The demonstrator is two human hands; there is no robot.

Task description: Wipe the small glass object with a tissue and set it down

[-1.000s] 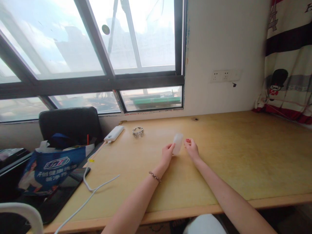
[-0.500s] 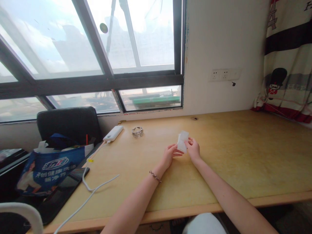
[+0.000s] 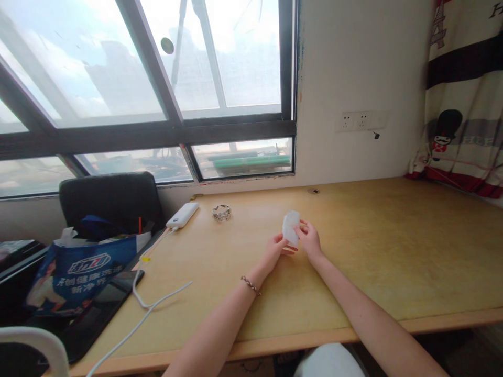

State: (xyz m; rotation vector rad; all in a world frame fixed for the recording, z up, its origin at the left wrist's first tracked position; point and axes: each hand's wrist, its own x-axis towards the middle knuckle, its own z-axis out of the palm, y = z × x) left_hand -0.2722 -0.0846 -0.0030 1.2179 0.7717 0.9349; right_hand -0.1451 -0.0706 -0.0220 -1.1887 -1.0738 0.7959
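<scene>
Beneath a wide dark-framed window (image 3: 157, 94), a pale wooden surface (image 3: 393, 251) is seen, and above its middle a small translucent white packet (image 3: 291, 227) is held upright with its long axis near vertical and its top edge tipped slightly away from the person. Chinese writing is carried by the blue bag (image 3: 80, 272) at the left edge but cannot be read clearly. Both forearms are stretched forward, the packet's right edge is pinched in the right hand's (image 3: 310, 242) grip, and the left hand (image 3: 275, 250) is set loosely curled at the packet's lower left corner, though whether it is gripped there cannot be told.
</scene>
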